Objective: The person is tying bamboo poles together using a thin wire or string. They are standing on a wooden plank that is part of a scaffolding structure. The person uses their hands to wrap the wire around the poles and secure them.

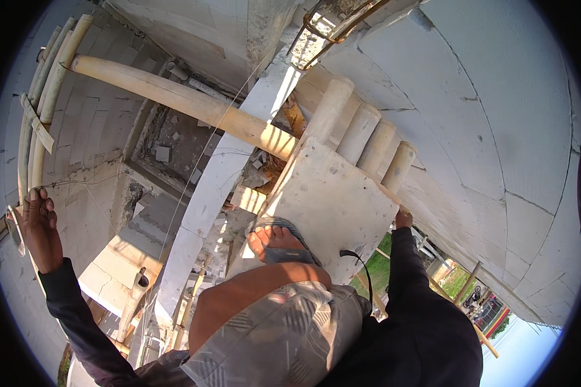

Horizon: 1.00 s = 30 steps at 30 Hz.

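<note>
My left hand (42, 232) is raised at the far left, its fingers curled at the lower end of upright bamboo poles (55, 84). A thin pale strip (16, 229) shows beside this hand; what it belongs to is unclear. On the right, my right hand (403, 218) is closed at the corner of a pale, spattered board (332, 200), its fingertips hidden. My sandalled foot (277, 242) rests on that board. Several round wooden poles (371, 145) jut out past the board's far edge. A black strap (352, 254) curves over its near edge.
A thick bamboo pole (174, 97) crosses from upper left to the board. Pale block walls rise left and right (471, 109). A narrow white wall top (216, 174) runs beside the board. Bent rusty rebar (323, 35) sticks out above. Ground with grass (381, 264) lies far below.
</note>
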Each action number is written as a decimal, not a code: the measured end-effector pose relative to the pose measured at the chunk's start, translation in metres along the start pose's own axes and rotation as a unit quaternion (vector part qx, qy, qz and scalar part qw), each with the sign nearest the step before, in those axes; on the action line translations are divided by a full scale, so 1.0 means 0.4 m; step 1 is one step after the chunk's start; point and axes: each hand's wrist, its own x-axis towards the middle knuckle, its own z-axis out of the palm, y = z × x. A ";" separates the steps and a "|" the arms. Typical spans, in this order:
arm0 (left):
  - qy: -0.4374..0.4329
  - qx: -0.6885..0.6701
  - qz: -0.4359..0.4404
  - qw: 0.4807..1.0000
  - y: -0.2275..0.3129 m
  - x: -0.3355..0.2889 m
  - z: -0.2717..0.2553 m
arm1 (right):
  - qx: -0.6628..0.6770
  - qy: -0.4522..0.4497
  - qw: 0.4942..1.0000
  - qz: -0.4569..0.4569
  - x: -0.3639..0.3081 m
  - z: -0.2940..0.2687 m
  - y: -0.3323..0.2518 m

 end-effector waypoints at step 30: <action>-0.034 -0.007 0.029 0.999 -0.051 0.000 0.041 | -0.496 -0.111 0.607 -0.611 -0.965 0.394 -0.282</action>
